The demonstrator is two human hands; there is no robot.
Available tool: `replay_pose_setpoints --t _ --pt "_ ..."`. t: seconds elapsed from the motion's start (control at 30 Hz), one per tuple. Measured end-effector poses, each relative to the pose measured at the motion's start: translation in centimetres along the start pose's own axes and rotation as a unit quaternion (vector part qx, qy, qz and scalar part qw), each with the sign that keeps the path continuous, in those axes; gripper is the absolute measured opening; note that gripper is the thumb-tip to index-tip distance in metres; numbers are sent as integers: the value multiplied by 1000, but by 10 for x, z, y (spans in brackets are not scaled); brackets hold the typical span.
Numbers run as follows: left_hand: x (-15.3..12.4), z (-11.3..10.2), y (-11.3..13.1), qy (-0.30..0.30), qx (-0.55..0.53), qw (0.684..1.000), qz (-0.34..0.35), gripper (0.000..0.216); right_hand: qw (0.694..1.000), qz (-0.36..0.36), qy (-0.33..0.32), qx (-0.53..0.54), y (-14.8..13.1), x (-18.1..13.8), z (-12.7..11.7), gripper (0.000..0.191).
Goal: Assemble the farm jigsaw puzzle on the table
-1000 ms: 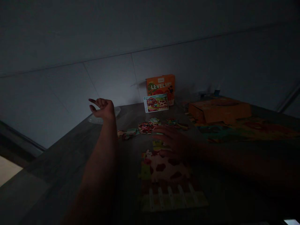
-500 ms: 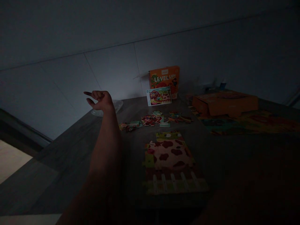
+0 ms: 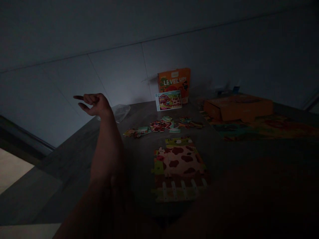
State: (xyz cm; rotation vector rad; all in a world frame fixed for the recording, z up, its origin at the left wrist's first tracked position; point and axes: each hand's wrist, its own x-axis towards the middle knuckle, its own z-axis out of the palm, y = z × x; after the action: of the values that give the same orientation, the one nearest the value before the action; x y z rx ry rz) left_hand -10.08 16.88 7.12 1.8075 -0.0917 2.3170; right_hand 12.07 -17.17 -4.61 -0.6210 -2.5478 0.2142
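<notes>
Main change: our right hand (image 3: 117,191) is off the puzzle section (image 3: 183,162). A second ago it lay over the far part of it; now the right arm (image 3: 236,202) sweeps across the near side and that hand seems to be up against our left forearm (image 3: 107,149). Too dark to tell how far it's open or whether it has hold of anything.

Left hand (image 3: 97,104): raised at the left, further left in view than half a second ago. Thumb and index are well apart, the other fingers curled in, nothing between them. Part of the view shift may be our head moving.

Puzzle section sits near us, around the middle of the worktop (image 3: 142,159), cow and white fence joined up. Its near right corner is behind the dark blur of the right arm. No layout change we can make out.

Loose pieces (image 3: 159,126) lie just beyond it in a few clusters running left to right, apart from the section, no hand on them. So for the puzzle: we read this as a pause, no piece being fitted right now.

Far side: picture card (image 3: 169,100) upright in front of the LEVEL UP! box (image 3: 174,79). Right: flat orange box (image 3: 244,108) on a colourful printed sheet (image 3: 251,130). Clear plastic (image 3: 121,113) far left, partly behind the left hand.
</notes>
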Motion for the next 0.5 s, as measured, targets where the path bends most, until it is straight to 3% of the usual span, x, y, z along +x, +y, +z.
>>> replay_pose_setpoints --t 0.07,0.1,0.17,0.23,0.3,0.37,0.43,0.5 --pt "1 -6 2 -24 -2 999 -34 92 997 55 55 -2 8 13 8 72" --pt "2 -8 3 -32 3 999 -44 92 997 32 76 -1 12 18 7 71" --pt "2 -11 4 -31 23 998 -40 93 993 -70 90 -21 22 26 -4 70" --pt "4 -13 2 -26 45 998 -30 92 980 -170 73 -70 33 38 -24 57" --pt "5 -11 0 -23 68 997 -28 89 951 -278 13 -138 44 57 -46 44" --pt "5 -5 -2 5 97 995 -38 83 900 -381 -91 -189 54 81 -65 47" --pt "2 3 -3 93 118 987 -64 77 865 -414 -169 -227 63 102 -77 46" --pt "-3 11 -5 169 84 978 -92 72 855 -422 -185 -238 69 116 -81 43"
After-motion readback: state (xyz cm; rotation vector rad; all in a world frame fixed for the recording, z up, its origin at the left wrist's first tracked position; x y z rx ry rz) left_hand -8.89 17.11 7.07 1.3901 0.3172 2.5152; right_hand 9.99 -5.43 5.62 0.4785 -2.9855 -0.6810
